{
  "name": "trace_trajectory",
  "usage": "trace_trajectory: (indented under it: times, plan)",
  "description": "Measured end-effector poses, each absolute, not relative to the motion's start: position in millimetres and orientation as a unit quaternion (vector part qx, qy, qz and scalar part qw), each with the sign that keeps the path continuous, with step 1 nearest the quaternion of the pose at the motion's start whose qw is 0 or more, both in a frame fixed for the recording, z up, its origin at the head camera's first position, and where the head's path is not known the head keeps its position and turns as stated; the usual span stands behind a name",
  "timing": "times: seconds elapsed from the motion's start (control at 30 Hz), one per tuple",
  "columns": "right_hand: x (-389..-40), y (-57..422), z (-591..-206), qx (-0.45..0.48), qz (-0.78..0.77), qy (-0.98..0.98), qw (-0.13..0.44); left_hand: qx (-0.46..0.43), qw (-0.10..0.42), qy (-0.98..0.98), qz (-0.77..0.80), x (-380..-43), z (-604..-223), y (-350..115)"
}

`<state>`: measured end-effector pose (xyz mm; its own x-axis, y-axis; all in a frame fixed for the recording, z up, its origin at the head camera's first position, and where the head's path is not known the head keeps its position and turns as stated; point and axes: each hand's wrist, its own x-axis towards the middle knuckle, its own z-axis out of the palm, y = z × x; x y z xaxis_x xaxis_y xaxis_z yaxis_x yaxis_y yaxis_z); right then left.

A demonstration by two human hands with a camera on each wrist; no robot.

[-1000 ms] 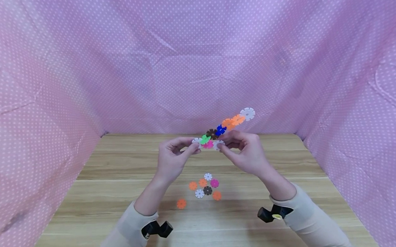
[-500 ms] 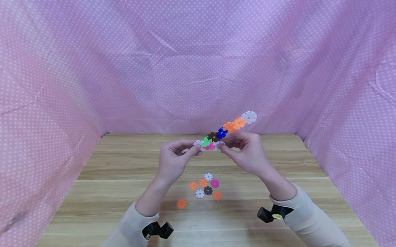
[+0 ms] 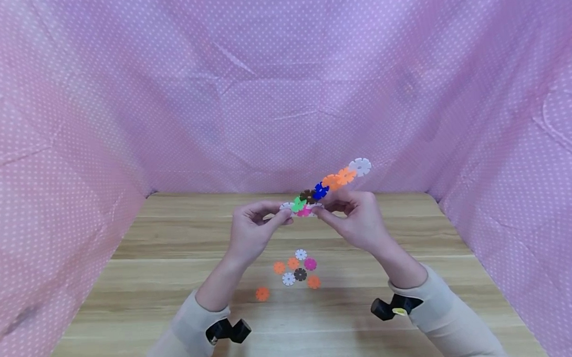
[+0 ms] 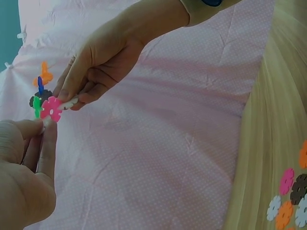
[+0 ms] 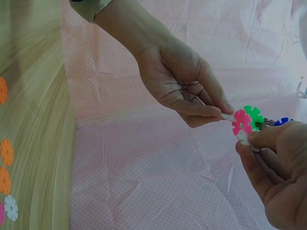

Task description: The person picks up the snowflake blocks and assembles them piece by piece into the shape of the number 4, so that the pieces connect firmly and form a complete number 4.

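Above the table, both hands hold a chain of slotted plastic snowflake discs. My left hand pinches a white disc at the chain's near left end between thumb and fingers. With thumb and fingertips, my right hand pinches another white disc, mostly covered by the fingers in the head view. Between them sit a pink disc and a green disc. From there the chain slants up to the right through a brown disc, a blue disc, orange discs and a white end disc.
Several loose discs lie on the wooden table below the hands: orange discs, white discs, a pink disc and a brown disc. Pink dotted cloth surrounds the table at the back and sides.
The chain's far end has dipped and risen slightly, and the held discs have shifted a little to the right. Both hands keep their pinch; the loose discs stay where they lie.
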<state>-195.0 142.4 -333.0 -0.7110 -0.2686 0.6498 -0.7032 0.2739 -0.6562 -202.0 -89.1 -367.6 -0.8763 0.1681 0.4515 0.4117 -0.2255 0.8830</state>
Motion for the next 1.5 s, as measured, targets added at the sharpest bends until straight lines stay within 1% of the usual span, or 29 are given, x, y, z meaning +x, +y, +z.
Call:
trace_trajectory:
  times: [0.17,0.47,0.97,1.23,1.4,1.5]
  plan:
    - [-197,141,-332,0.332,0.527,-0.757,0.196,-0.245,0.066,-0.624,-0.739,-204,-366,-92]
    - [-199,140,-335,0.33,0.541,-0.749,0.191,-0.258,0.062,-0.625,-0.734,-204,-367,-92]
    - [-198,142,-340,0.335,0.541,-0.744,0.203,-0.255,0.087,-0.612,-0.743,-204,-367,-91]
    - [-199,146,-350,0.318,0.528,-0.771,0.16,-0.252,0.108,-0.606,-0.747,-202,-365,-94]
    - [-204,149,-369,0.294,0.488,-0.812,0.13,-0.252,0.113,-0.601,-0.75,-202,-364,-96]
    - [-207,149,-386,0.297,0.465,-0.826,0.113,-0.252,0.115,-0.597,-0.753,-199,-362,-96]
